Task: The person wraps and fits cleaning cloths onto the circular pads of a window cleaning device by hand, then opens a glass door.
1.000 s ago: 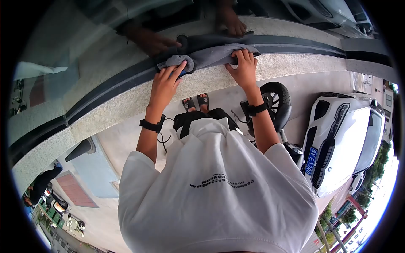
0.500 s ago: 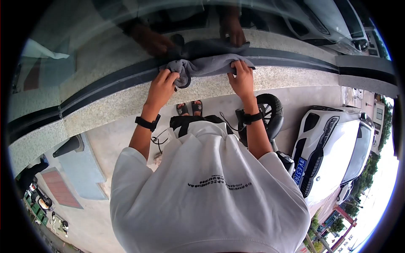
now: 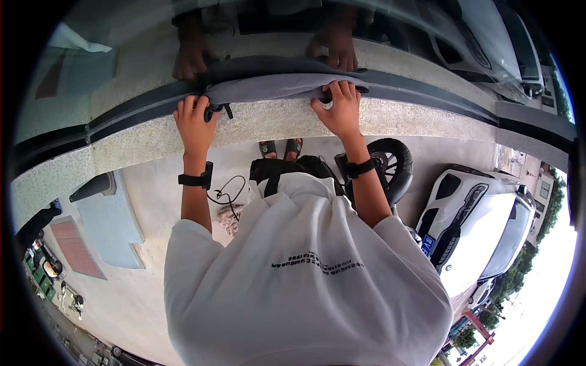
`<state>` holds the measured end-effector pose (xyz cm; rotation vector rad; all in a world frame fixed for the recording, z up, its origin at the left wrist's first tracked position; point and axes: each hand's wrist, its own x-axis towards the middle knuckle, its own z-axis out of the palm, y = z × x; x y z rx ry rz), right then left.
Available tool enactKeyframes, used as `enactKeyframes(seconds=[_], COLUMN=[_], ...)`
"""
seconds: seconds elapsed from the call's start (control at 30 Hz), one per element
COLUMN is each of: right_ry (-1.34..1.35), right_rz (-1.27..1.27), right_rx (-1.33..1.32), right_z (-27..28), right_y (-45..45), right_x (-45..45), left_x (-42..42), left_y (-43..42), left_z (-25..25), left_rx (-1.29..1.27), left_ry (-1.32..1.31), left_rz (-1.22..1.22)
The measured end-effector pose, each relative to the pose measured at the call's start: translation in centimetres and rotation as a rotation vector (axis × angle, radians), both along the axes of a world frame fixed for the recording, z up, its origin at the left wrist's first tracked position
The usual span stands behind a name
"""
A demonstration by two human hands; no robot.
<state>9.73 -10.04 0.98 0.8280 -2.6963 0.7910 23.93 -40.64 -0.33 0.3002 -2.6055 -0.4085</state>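
A grey cloth (image 3: pixel 262 88) with dark edging lies stretched lengthwise along the stone ledge, against the dark frame at the foot of the glass. My left hand (image 3: pixel 195 122) grips its left end with curled fingers; a black strap-like end hangs beside them. My right hand (image 3: pixel 343 110) holds the cloth near its right end, fingers bent over it and the thumb apart on the near side. Black bands circle both wrists.
The stone ledge (image 3: pixel 262 122) runs across in front of me, with reflective glass (image 3: pixel 146 79) behind it. A black wheel (image 3: pixel 394 168) stands below right, near a white car (image 3: pixel 470 226). A thin black cable (image 3: pixel 229 198) loops at lower left.
The cloth, bunched at its left end before, is now drawn out longer and smoother. My left hand has moved left with that end; my right hand has shifted slightly left.
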Motion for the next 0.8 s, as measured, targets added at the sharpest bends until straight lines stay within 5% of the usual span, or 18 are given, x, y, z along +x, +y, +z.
enactKeyframes(seconds=[0.2,0.3,0.43,0.8], right_ry=[-0.009,-0.019,0.016,-0.031], right_rz=[-0.010,-0.012,0.014,-0.179], right_rx=[-0.064,-0.085,-0.131,-0.314], right_z=[-0.4,-1.3,-1.7,-2.5], right_y=[0.2,0.6,1.8,16.2], right_x=[0.1,-0.3,-0.9,-6.1], left_x=[0.8,0.4,-0.7,-8.0], left_y=[0.6,1.7,3.5,17.5], left_z=[1.5,1.9,0.9,2.8], left_rx=[0.045,0.303,0.250,0.100], left_ry=[0.009,-0.167,-0.161,-0.300], left_rz=[0.010,0.169,0.151,-0.195])
